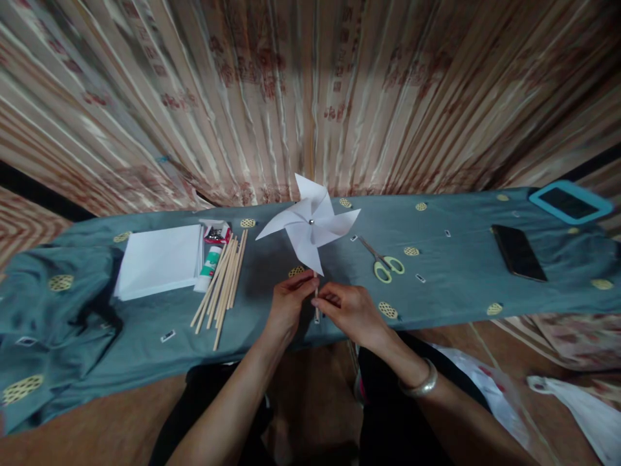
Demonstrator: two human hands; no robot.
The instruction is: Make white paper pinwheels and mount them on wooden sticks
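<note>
A white paper pinwheel [311, 223] with a small pin at its centre stands upright above the table's front part. Its wooden stick [317, 314] runs down between my hands. My left hand [290, 301] pinches the stick just under the lowest blade. Slightly lower, my right hand [350, 309] grips the same stick between thumb and fingers. A pair of scissors with pale green handles [383, 266] lies open to the right of the pinwheel. Several loose wooden sticks [224, 285] lie in a bundle to the left of my hands.
A stack of white paper [160, 262] is at the left, beside a glue stick [209, 266] and a red-and-white box of pins [216, 233]. A black phone [518, 252] and a blue-framed tablet [571, 200] lie right. A grey-green cloth [456, 278] covers the table; a curtain [310, 84] hangs behind.
</note>
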